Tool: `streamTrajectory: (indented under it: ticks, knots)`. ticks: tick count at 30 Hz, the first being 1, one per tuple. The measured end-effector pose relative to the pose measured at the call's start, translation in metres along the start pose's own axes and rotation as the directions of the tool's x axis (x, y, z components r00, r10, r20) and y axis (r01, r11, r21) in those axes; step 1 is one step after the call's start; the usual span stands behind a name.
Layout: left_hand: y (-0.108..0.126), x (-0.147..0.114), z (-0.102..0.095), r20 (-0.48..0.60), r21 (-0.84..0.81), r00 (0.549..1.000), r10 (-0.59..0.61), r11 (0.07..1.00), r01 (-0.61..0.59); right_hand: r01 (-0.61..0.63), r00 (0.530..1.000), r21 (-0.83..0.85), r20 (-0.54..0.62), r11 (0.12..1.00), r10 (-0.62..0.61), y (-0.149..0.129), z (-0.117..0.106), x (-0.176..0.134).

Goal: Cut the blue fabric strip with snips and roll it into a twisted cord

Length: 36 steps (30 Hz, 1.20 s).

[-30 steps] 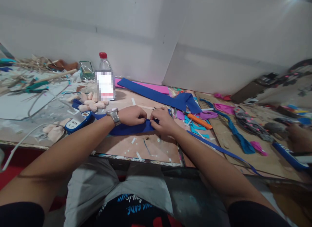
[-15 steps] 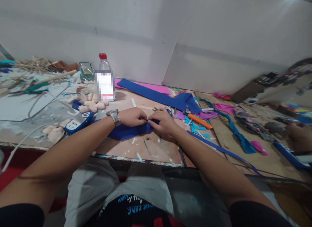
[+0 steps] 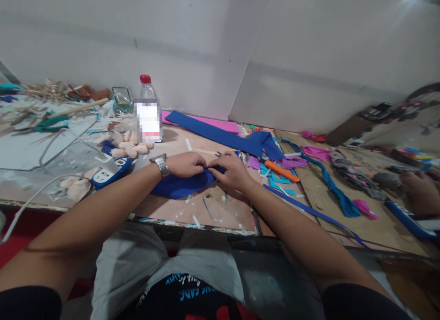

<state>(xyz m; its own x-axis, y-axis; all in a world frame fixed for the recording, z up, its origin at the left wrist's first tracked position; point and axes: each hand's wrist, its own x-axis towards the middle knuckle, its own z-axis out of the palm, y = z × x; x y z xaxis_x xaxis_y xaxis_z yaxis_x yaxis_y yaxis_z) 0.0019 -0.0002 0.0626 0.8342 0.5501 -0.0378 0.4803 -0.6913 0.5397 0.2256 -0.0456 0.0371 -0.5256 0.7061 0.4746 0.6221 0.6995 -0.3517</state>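
A piece of blue fabric (image 3: 182, 186) lies on the worktop under both hands. My left hand (image 3: 187, 165), with a metal watch at the wrist, pinches its upper edge. Close beside it, my right hand (image 3: 231, 169) pinches the same edge, thumb against fingers. The fingertips nearly meet, and the exact fold between them is hidden. A longer folded blue strip (image 3: 213, 134) lies beyond the hands, over a pink piece (image 3: 227, 125). Just behind my right hand, dark scissor-like tips (image 3: 218, 154) show in part.
An orange utility knife (image 3: 282, 171) lies to the right among coloured scraps. At left are a blue-and-white power strip (image 3: 112, 173), stuffed beige pieces (image 3: 129, 148) and green-handled pliers (image 3: 51, 124). A phone (image 3: 148, 123) leans on a red-capped bottle (image 3: 145, 84). Another person's hand (image 3: 419, 191) is far right.
My fingers have shifted slightly along the edge of the blue fabric, and its lower part hangs a little differently. At far right, the other person's hands have moved.
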Motion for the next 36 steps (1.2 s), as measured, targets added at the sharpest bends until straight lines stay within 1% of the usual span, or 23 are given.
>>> streamTrajectory:
  ticks: [7, 14, 17, 20, 25, 30, 36]
  knots:
    - [-0.0005, 0.0, 0.0012, -0.015, 0.012, 1.0, 0.021, 1.0, -0.02, 0.001, 1.0, -0.009, 0.01, 1.0, -0.001, -0.0016, -0.001, 0.0001]
    - [0.003, 0.0006, 0.0004, -0.026, -0.008, 1.0, -0.002, 1.0, 0.002, 0.015, 1.0, -0.039, -0.001, 0.999, -0.015, -0.0002, 0.0, 0.001]
    - [0.0007, 0.0014, 0.0007, -0.012, -0.048, 1.0, 0.0, 0.999, 0.0, 0.02, 1.0, -0.06, 0.012, 0.998, -0.019, -0.0004, -0.0011, 0.001]
    - [-0.003, 0.0023, 0.0009, -0.006, -0.1, 1.0, -0.013, 0.995, 0.013, 0.034, 0.999, -0.06, -0.001, 0.998, -0.035, -0.0017, -0.002, 0.0006]
    - [-0.0062, 0.0043, 0.0015, -0.05, -0.199, 0.998, -0.035, 0.98, 0.025, 0.046, 0.999, -0.082, -0.015, 0.996, -0.048, -0.0026, -0.0027, 0.0005]
    - [-0.0059, 0.0044, 0.0018, -0.045, -0.155, 0.998, -0.039, 0.987, 0.032, 0.048, 0.998, -0.094, -0.023, 0.994, -0.051, -0.0014, -0.003, 0.0009]
    - [-0.0043, 0.0026, 0.0013, -0.058, -0.152, 0.998, -0.04, 0.988, 0.031, 0.037, 0.999, -0.104, -0.018, 0.994, -0.039, -0.0021, -0.0035, 0.0011]
